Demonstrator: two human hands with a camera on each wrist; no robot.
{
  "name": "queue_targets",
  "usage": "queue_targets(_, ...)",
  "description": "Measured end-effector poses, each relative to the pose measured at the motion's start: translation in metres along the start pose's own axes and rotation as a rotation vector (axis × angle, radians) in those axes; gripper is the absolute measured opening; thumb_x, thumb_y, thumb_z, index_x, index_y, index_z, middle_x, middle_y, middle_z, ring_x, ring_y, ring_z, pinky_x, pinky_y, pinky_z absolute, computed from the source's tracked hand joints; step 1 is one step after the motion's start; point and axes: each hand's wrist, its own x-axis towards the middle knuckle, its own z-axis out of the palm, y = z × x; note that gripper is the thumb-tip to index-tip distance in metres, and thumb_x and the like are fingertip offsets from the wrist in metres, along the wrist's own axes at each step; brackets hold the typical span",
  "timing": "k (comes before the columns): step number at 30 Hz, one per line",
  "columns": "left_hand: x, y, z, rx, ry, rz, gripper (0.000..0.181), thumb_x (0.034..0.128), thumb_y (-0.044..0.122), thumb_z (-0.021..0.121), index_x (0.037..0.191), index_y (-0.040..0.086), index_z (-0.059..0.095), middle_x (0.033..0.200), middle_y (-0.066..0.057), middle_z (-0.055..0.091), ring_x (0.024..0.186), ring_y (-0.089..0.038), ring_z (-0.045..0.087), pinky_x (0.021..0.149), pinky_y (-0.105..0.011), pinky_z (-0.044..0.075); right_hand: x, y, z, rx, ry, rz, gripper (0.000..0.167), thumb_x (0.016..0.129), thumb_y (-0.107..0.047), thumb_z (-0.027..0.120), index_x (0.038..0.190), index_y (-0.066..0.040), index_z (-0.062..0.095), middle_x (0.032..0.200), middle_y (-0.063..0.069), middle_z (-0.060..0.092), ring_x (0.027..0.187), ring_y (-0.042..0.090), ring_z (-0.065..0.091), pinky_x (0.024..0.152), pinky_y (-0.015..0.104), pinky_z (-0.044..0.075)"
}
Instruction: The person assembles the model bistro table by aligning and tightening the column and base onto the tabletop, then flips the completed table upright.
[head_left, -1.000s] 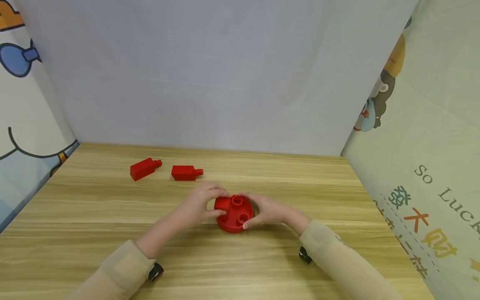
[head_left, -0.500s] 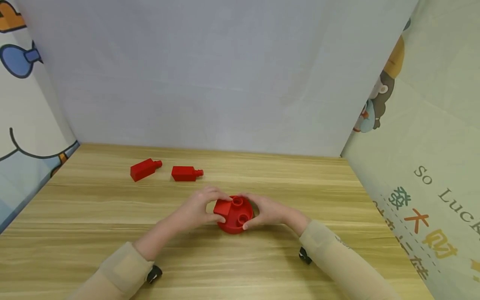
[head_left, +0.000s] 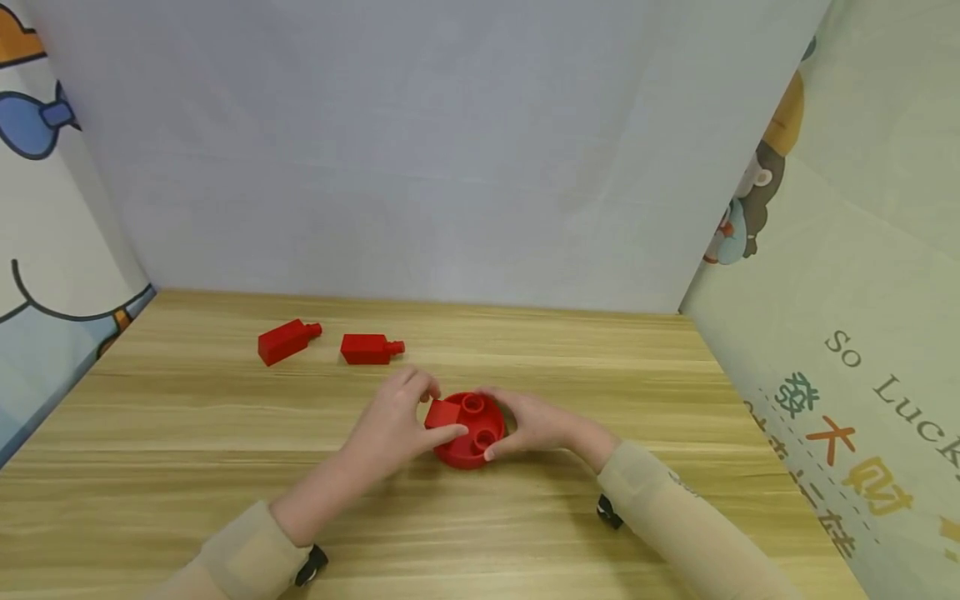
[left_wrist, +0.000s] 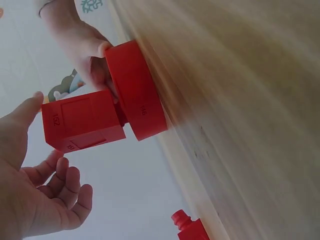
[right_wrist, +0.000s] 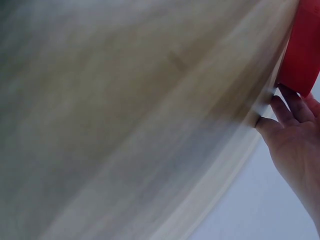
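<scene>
A round red disc with raised ring sockets lies on the table. Into its left side a red block is set upright, narrow neck down, as the left wrist view shows. My left hand has its thumb and index fingertip at opposite edges of that block; the other fingers are curled away from it. Around the disc's right rim, my right hand curves its thumb and fingers and grips it. The right wrist view catches only part of the disc and of the right hand.
Two more red blocks with threaded necks lie behind and left of the hands, one slanted and one nearly level. The wooden table meets a pale cloth backdrop at the rear and patterned cloths at the sides.
The block on the disc has turned slightly. My left thumb has moved right across its near side and the left fingers have drawn back left. My right hand keeps its hold.
</scene>
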Motion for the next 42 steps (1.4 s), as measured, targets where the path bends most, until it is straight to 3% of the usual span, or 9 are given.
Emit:
queue_targets(4,0.000,-0.001,0.000,0.007,0.009,0.012,0.041,0.0685,0.037,0.084,0.091,0.012,0.060,0.087,0.002,0.053,0.080,-0.012,0.047,0.068,-0.025,0.046,0.001,0.001,0.000,-0.005,-0.001,-0.006,0.091,0.074,-0.046,0.078,0.146,-0.014,0.032,0.137,-0.002,0.049,0.127,0.014,0.045,0.108,0.038,0.034)
queue_targets(8,0.000,-0.004,-0.002,-0.029,-0.004,0.039,0.038,0.0695,0.032,0.084,0.095,0.010,0.065,0.092,0.004,0.056,0.086,-0.013,0.051,0.073,-0.027,0.051,0.001,0.001,0.000,-0.006,-0.001,-0.016,0.091,0.074,-0.045,0.078,0.146,-0.014,0.032,0.138,-0.001,0.049,0.127,0.014,0.045,0.108,0.038,0.034)
queue_targets(15,0.004,-0.020,-0.008,-0.135,-0.087,0.111,0.038,0.0714,0.024,0.083,0.103,0.008,0.069,0.097,0.002,0.061,0.092,-0.017,0.058,0.079,-0.036,0.054,0.001,0.001,0.000,0.007,0.000,-0.021,0.092,0.073,-0.043,0.079,0.146,-0.013,0.032,0.139,0.001,0.048,0.129,0.017,0.043,0.109,0.040,0.032)
queue_targets(20,0.008,-0.031,-0.015,-0.161,-0.144,0.167,0.038,0.0738,0.020,0.081,0.108,0.009,0.068,0.101,0.002,0.064,0.092,-0.013,0.057,0.080,-0.035,0.053,0.001,0.003,0.001,0.001,-0.002,-0.013,0.093,0.073,-0.046,0.078,0.146,-0.013,0.031,0.140,0.001,0.047,0.130,0.018,0.042,0.109,0.041,0.033)
queue_targets(25,0.011,-0.039,-0.020,-0.202,-0.190,0.215,0.038,0.0776,0.012,0.077,0.114,0.007,0.066,0.108,-0.001,0.066,0.101,-0.017,0.059,0.087,-0.039,0.052,0.001,0.004,0.002,0.001,-0.007,0.005,0.092,0.073,-0.047,0.078,0.147,-0.016,0.031,0.140,-0.002,0.047,0.129,0.015,0.042,0.108,0.039,0.034)
queue_targets(33,0.017,-0.047,-0.022,-0.225,-0.229,0.236,0.038,0.0811,0.005,0.071,0.118,0.006,0.063,0.116,-0.004,0.066,0.111,-0.022,0.059,0.095,-0.040,0.048,0.000,0.002,0.001,0.014,-0.007,0.004,0.091,0.073,-0.046,0.078,0.146,-0.015,0.032,0.138,-0.002,0.049,0.127,0.015,0.044,0.108,0.039,0.035)
queue_targets(42,0.016,-0.049,-0.019,-0.226,-0.224,0.208,0.038,0.0837,0.012,0.071,0.121,0.009,0.061,0.119,-0.002,0.063,0.114,-0.022,0.057,0.096,-0.042,0.047,-0.001,0.002,0.001,0.009,-0.009,0.025,0.092,0.073,-0.046,0.078,0.146,-0.016,0.032,0.138,-0.004,0.048,0.128,0.013,0.043,0.108,0.038,0.033)
